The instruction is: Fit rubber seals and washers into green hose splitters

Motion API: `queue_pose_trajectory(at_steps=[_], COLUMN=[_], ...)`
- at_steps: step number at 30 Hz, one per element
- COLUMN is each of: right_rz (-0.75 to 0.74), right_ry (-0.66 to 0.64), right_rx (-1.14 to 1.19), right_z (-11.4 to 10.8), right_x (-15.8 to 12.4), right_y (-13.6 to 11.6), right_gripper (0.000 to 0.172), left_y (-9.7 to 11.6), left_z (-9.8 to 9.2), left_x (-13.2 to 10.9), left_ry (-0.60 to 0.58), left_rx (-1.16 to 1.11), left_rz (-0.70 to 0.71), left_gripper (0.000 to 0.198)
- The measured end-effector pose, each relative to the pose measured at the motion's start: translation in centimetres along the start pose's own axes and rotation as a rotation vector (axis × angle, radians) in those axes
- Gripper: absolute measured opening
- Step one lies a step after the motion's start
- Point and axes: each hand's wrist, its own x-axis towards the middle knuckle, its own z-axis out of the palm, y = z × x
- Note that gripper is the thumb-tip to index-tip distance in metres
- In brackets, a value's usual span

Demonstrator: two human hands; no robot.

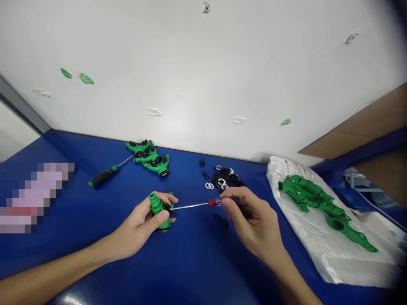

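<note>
A white painted wall [178, 63] rises directly behind the rear edge of a blue workbench top [197, 262]. Scraps of green tape [66, 73] and patches of white residue [154, 112] adhere to the wall surface. Two small metal wall fittings [206, 7] are mounted near the upper edge of the view. A grey metal strip [22, 106] runs along the wall's left edge, beside a pale surface [14, 135]. A brown cardboard sheet [356, 127] stands at right, above a blue ledge [375, 148]. Overhead light forms a pale glare [71, 300] on the bench's near edge.

left hand [136, 224] grips green hose splitter [160, 212]; right hand [254, 222] holds small screwdriver [190, 206], tip seemingly touching black insert [167, 207].
</note>
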Motion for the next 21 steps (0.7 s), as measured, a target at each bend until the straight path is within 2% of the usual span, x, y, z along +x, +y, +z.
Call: queue_pose_trajectory(at_steps=[4,6,8,11,16,19,21], right_rz=[0.025,0.038,0.050,0.055,0.021,0.022,0.032], right_ry=[-0.049,-0.076,-0.106,-0.115,-0.023,-0.072,-0.131], right_rx=[0.125,0.108,0.028,-0.088,-0.028,0.071,0.105], right_z=[-0.35,-0.67,-0.82,-0.57,0.02,-0.39,-0.79], right_x=[-0.26,-0.27,-0.13,0.16,0.06,-0.16,-0.17], right_y=[0.02,-0.18,-0.42,-0.56,-0.10,-0.05,-0.23], right_gripper=[0.008,0.015,0.013,0.032,0.018,0.010,0.017], left_y=[0.11,0.13,0.09,-0.07,-0.23,-0.12,-0.05], left_z=[-0.13,-0.22,-0.25,-0.16,0.03,0.06,0.03], left_x=[0.46,0.55,0.47,0.18,0.03,0.11,0.14], left_ry=[0.046,0.053,0.038,0.013,0.014,0.041,0.057], left_rx=[-0.001,-0.005,0.003,0.022,0.022,0.014,0.010], left_rz=[0.011,0.018,0.026,0.033,-0.001,-0.005,0.001], left_gripper=[0.017,0.016,0.015,0.014,0.014,0.015,0.016])
